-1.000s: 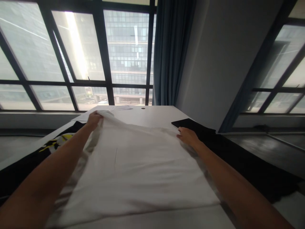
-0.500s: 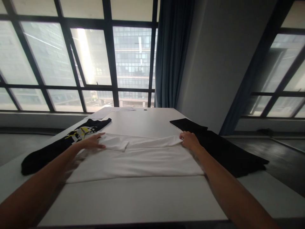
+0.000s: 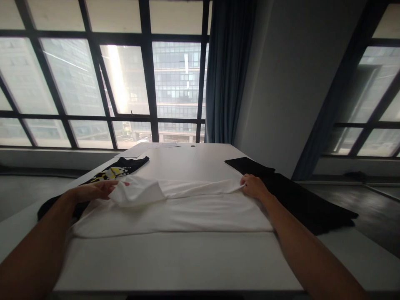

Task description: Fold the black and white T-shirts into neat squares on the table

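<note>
A soft, smooth white cloth (image 3: 212, 212) lies across the near part of a flat white table (image 3: 175, 266), right between the two hands. The left hand (image 3: 96, 191) has its finger and thumb close together on the raised left corner of the cloth. The right hand (image 3: 253, 186) pinches the far right corner, with its fingers bent in tight.

Some of the work looks done: the cloth is spread wide, and a strip along its far side lies folded over the rest. Some looks left — the flap by the left hand is puffed up and not yet flat, and small wrinkles run across the middle. I can't tell how many layers there are.

A black cloth with a yellow and white print (image 3: 137, 163) lies by the left arm — partly behind it. A long, plain black cloth (image 3: 296, 200) lies just beside the right arm. Neither one is being held.
</note>
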